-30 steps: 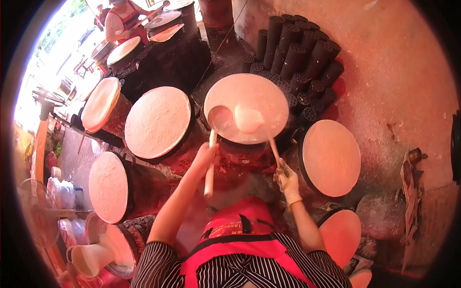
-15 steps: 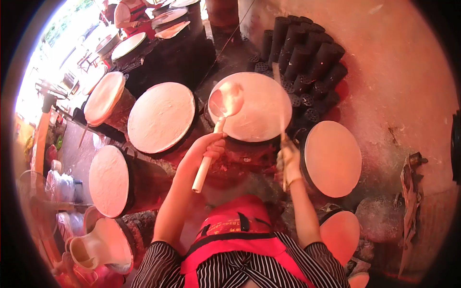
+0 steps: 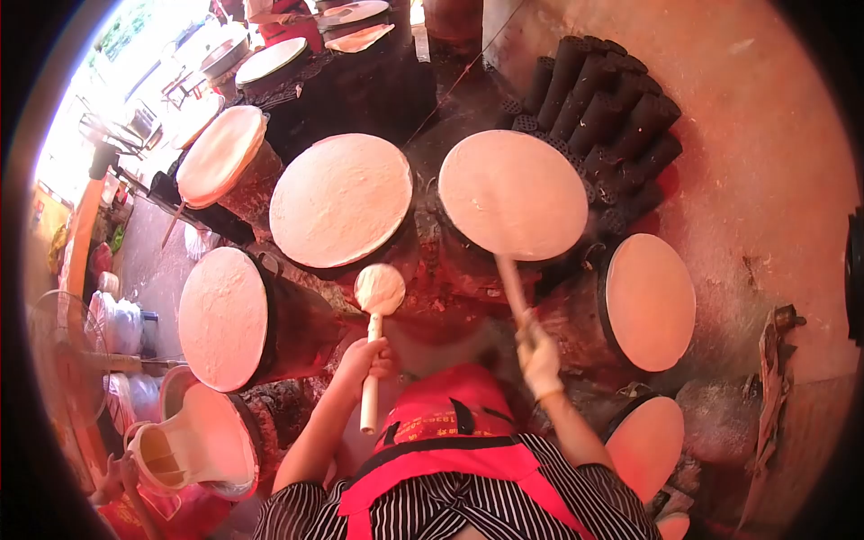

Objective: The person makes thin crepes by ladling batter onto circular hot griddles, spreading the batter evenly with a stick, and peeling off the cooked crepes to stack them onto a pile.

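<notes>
My left hand (image 3: 367,362) is closed round the pale handle of a ladle (image 3: 381,290), whose bowl is coated with whitish batter. The ladle stands in front of the back left griddle (image 3: 342,200), apart from it. My right hand (image 3: 540,355) grips a long, thin flat spatula (image 3: 511,290), slightly blurred. Its far end reaches over the back right griddle (image 3: 526,184), where a round pale sheet of batter covers the surface; whether the blade touches it I cannot tell. The back left griddle carries a similar pale sheet with a bumpy surface.
More round griddles stand at the right (image 3: 652,301), left (image 3: 223,317) and lower right (image 3: 646,445). Flat pancakes (image 3: 221,155) lie farther left. A wide-mouthed container (image 3: 193,441) is at lower left. Black coal cylinders (image 3: 621,117) are stacked behind. Another person (image 3: 286,22) stands at the far back.
My left hand has drawn the ladle back from over the back right griddle towards my body. The spatula has swung left across that griddle's front, and the view has shifted.
</notes>
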Demonstrator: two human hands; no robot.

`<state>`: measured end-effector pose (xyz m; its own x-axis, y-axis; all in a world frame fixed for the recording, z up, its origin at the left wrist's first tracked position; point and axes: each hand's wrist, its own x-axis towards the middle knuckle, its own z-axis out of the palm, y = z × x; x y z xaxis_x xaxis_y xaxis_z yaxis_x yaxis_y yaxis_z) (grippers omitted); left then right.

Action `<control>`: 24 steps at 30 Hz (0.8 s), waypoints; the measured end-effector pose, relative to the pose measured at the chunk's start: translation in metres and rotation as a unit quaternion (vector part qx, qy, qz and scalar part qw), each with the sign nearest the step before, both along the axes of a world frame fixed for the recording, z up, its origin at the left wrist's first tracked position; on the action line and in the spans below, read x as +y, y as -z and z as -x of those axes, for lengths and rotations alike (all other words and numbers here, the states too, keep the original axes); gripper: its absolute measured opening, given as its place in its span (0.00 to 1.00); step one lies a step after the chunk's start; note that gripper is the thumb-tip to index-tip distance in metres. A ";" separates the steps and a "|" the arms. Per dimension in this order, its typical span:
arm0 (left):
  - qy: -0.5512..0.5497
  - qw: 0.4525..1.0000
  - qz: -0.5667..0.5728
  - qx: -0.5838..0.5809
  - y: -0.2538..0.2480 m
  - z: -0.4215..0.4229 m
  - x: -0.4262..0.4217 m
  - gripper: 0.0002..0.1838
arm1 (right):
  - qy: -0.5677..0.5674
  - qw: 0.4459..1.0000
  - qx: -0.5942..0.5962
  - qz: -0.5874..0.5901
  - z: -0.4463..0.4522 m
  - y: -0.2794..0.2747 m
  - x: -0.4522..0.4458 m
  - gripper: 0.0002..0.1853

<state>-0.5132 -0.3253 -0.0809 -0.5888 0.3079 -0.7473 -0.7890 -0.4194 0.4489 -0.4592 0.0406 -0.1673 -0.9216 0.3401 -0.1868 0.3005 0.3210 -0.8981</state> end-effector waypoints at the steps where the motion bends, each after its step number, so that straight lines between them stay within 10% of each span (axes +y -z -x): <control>1: -0.017 0.999 -0.031 -0.018 0.013 -0.006 -0.017 0.06 | -0.100 0.983 -0.071 -0.139 -0.025 -0.021 -0.022 0.26; 8: -0.075 0.983 -0.143 -0.090 0.010 -0.035 -0.088 0.05 | 0.184 0.974 0.119 -0.058 -0.031 0.031 -0.018 0.25; 18: -0.254 0.953 -0.157 -0.047 -0.042 -0.064 -0.139 0.05 | -0.162 0.966 0.108 -0.171 0.061 -0.023 -0.177 0.15; 24: -0.373 0.921 -0.108 0.024 -0.057 -0.074 -0.150 0.04 | -0.438 0.774 0.198 -0.411 0.210 -0.018 -0.300 0.16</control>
